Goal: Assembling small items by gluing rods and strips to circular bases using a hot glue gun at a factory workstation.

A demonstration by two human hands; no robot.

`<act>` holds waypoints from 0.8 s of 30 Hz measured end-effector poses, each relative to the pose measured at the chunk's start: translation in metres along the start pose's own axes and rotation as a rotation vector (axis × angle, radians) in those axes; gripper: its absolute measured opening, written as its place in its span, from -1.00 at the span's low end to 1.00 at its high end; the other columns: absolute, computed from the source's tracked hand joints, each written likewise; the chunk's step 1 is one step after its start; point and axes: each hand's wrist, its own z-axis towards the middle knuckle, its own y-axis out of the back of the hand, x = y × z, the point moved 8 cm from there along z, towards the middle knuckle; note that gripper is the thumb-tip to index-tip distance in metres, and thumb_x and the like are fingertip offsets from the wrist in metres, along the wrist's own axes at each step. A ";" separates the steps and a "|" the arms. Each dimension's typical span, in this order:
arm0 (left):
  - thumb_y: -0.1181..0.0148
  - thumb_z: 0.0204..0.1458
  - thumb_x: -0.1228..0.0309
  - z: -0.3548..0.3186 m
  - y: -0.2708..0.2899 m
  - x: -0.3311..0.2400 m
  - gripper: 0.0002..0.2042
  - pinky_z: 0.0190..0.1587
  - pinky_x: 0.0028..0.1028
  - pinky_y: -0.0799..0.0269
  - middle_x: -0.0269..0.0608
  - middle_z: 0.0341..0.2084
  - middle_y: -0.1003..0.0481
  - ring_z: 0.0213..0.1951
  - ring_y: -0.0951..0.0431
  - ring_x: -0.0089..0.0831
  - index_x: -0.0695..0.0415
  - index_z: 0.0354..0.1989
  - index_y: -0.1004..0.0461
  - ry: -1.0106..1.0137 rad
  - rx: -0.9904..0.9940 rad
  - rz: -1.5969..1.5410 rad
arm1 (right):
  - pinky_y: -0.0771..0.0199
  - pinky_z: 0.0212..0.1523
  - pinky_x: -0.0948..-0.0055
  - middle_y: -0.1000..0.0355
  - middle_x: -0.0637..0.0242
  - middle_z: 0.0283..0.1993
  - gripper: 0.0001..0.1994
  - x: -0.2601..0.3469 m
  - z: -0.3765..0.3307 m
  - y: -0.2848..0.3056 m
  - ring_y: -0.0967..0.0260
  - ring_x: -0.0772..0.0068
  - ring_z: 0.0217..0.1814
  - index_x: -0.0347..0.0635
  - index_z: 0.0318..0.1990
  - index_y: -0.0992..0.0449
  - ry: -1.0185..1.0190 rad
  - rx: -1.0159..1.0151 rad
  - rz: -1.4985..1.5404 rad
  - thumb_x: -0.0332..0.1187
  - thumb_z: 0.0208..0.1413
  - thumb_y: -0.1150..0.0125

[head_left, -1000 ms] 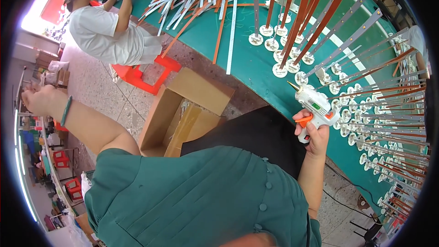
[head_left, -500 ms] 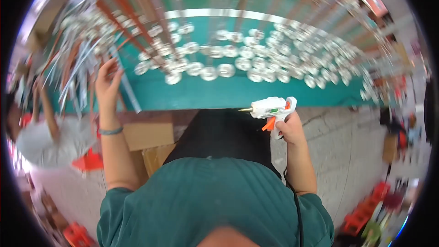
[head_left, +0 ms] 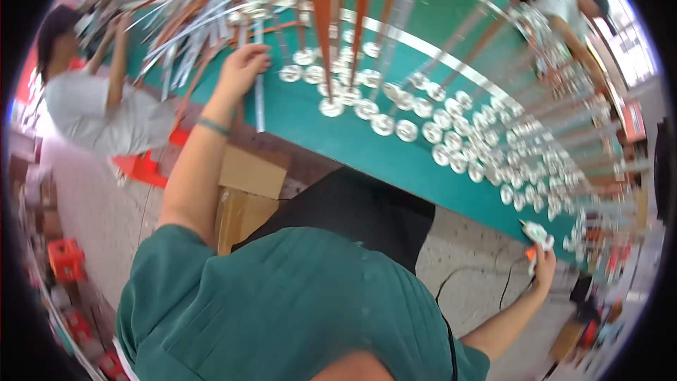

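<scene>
A cardboard box [head_left: 243,194] stands on the floor by the green bench [head_left: 367,144]. A person in white [head_left: 92,109] sits left, near red stools [head_left: 67,257].

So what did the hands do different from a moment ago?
The left hand reached out over the green table to a silver rod; whether it grips it is unclear. The right hand swung out to the right, away from the body. It still holds the glue gun, and the discs stay in rows.
</scene>
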 end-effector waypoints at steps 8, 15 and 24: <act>-0.26 0.12 0.25 0.021 -0.012 -0.019 -0.73 -0.38 -0.59 -0.47 -0.27 -0.44 -0.57 -0.44 -0.54 -0.57 0.27 -0.28 -0.59 0.302 0.195 0.139 | -0.42 -0.28 0.54 -0.48 0.28 -0.17 -0.59 -0.013 0.040 0.032 -0.36 0.58 -0.27 -0.31 0.06 -0.44 0.321 -0.453 -0.205 -0.29 0.13 -0.33; -0.48 -0.17 0.04 0.038 -0.033 -0.021 -0.57 -0.56 -0.47 -0.29 -0.28 -0.62 -0.47 -0.61 -0.41 -0.49 0.21 -0.55 -0.55 0.476 0.432 0.420 | -0.38 -0.26 0.56 -0.44 0.29 -0.16 -0.69 0.074 -0.050 -0.014 -0.35 0.57 -0.22 -0.28 0.05 -0.46 0.374 -0.585 -0.104 -0.33 0.21 -0.23; -0.41 -0.13 0.32 0.047 -0.039 -0.010 -0.80 -0.62 -0.46 -0.20 -0.32 -0.63 -0.43 -0.62 -0.38 -0.52 0.18 -0.56 -0.56 0.487 0.493 0.541 | -0.39 0.00 0.50 -0.46 0.25 -0.05 -0.76 0.152 -0.083 -0.098 -0.40 0.49 -0.06 -0.33 0.02 -0.46 0.457 -0.440 -0.091 -0.42 0.26 -0.12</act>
